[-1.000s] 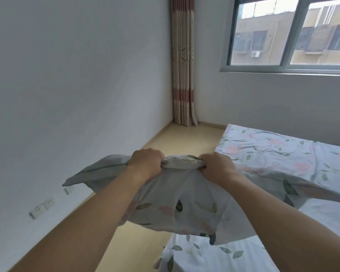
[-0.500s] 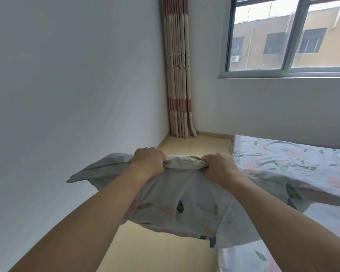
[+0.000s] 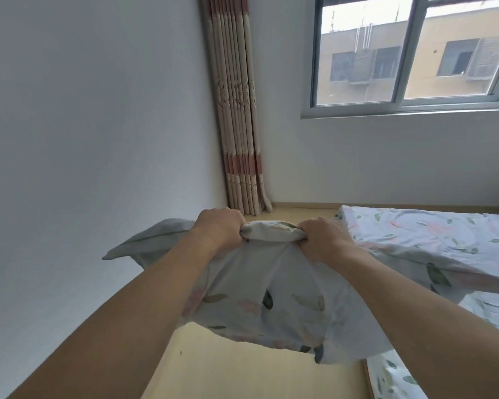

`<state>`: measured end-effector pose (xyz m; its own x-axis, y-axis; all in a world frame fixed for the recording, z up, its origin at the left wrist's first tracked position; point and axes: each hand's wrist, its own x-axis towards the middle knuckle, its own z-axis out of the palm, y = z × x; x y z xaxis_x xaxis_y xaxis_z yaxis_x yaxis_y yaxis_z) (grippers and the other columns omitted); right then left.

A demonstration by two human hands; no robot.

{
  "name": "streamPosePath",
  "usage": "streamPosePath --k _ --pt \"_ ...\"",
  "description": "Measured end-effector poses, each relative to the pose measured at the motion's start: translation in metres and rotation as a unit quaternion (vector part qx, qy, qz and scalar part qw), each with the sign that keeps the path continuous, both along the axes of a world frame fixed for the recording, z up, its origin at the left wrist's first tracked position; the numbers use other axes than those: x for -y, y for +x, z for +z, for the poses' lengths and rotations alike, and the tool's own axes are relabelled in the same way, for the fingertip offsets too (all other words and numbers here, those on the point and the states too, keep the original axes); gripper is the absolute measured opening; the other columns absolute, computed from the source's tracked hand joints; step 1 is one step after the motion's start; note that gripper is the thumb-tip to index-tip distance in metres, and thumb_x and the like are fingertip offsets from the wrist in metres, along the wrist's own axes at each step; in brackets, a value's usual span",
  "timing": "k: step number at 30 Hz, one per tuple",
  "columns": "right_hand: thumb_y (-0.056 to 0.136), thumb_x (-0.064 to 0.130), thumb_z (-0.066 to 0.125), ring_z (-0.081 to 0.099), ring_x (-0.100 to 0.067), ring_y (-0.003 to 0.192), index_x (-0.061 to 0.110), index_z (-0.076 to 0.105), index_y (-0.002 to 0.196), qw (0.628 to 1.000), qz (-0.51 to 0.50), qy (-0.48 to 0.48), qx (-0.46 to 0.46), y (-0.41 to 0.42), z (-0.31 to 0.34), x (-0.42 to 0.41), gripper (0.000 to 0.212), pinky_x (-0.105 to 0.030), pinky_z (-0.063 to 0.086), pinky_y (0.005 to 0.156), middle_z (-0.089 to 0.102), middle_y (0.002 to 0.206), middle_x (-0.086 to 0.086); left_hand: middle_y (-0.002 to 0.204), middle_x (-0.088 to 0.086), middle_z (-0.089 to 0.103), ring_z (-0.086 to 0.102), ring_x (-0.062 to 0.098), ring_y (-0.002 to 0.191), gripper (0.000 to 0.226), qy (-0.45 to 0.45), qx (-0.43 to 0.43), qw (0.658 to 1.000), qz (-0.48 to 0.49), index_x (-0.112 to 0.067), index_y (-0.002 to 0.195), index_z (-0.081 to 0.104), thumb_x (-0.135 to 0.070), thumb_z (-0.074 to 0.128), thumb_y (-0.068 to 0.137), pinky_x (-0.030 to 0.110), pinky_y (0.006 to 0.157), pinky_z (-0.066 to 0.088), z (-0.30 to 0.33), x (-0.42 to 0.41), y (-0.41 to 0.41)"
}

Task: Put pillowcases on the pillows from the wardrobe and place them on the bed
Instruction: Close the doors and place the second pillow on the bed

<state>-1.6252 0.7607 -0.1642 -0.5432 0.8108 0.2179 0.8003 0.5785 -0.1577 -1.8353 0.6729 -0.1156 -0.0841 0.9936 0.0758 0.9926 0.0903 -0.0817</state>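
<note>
Far left of the pillowcase (image 3: pixel 260 298): bare grey wall (image 3: pixel 84 139), nothing on it

Just left of the pillowcase's middle: left hand (image 3: pixel 218 227), closed in a fist around a bunched fold of the cloth's upper edge

Out past that fist, pointing at the wall: one loose corner of the pillowcase, flaring free in the air

Between the fists: a short, taut roll of gathered fabric, held level

Below the roll: the main body of the pillowcase, hanging over bare floor (image 3: pixel 257 375), touching nothing underneath; whether a pillow is inside, impossible to tell

Beyond the pillowcase, in the room's corner: gathered curtain (image 3: pixel 238 110), window (image 3: pixel 401 53) to its right

Just right of the pillowcase's middle: right hand (image 3: pixel 323 239), likewise clenched tight on the same gathered edge

Right of the pillowcase: its other end trailing across onto the bed (image 3: pixel 444 234), which wears a matching leaf print

Long axis of the cloth: running left to right, wall to bed, gripped near the centre rather than at the ends

Bed lying on the right hand's side, nearer that arm; likely a swing or lay-down to the right from here, with the left-hand corner having the farthest to travel
</note>
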Motion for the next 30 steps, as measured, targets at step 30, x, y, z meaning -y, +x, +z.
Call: streamPosePath --k 30 --pt "0.081 0.040 0.056 0.064 -0.029 0.095 0.023 0.065 0.093 0.988 -0.149 -0.013 0.038 -0.248 -0.015 -0.646 0.022 -0.028 0.036 0.066 0.068 0.101 -0.004 0.099 -0.005 0.071 0.066 0.023 0.095 0.028 -0.040 0.032 0.988 -0.147 -0.033 0.095 0.072 -0.054 0.059 0.082 0.035 0.083 0.051 -0.031 -0.716 -0.273"
